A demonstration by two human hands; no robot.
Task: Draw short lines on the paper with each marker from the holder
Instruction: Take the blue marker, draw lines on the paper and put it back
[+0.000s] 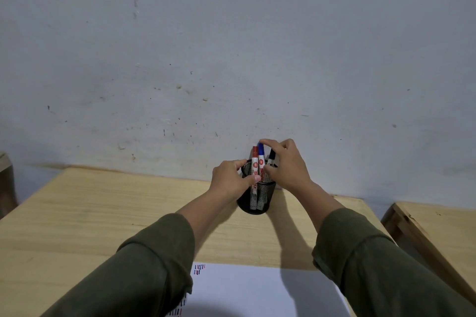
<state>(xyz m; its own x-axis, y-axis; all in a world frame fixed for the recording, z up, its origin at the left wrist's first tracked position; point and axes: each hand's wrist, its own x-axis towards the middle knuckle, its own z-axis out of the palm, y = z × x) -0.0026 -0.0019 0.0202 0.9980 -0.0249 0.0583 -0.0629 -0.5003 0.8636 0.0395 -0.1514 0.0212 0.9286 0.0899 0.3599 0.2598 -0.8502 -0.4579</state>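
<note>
A black mesh holder [253, 199] stands at the far edge of the wooden table, by the wall. Three markers stand upright in it: a red-capped marker [254, 159], a blue-capped marker [261, 156] and a black-capped marker [271, 158]. My left hand [230, 177] grips the holder's left rim, thumb over the edge. My right hand [286, 165] reaches over the holder, fingertips pinching the blue marker's cap. White paper [247, 291] lies near me, with short red, blue and black lines along its left part.
The wooden table [103, 213] runs up to a grey-white wall [231, 46]. A second wooden table [438, 226] stands to the right across a narrow gap. Both my olive sleeves cover parts of the paper.
</note>
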